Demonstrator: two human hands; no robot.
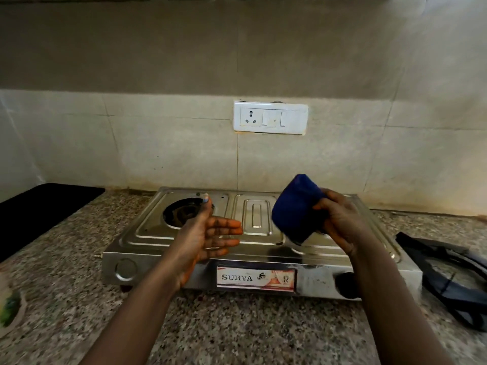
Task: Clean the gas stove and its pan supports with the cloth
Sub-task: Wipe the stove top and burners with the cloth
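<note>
You are standing over the gas stove [253, 233] on the granite counter [237, 325], its pan supports [448, 272] lying off to its right, near the counter edge where a careless sweep may be knocking them. Your right hand [340, 219] is gripping the blue cloth [295, 209] above the stove; a loose pinch risks dropping it. Your left hand [208, 233] is hovering with straight fingers, holding nothing.
</note>
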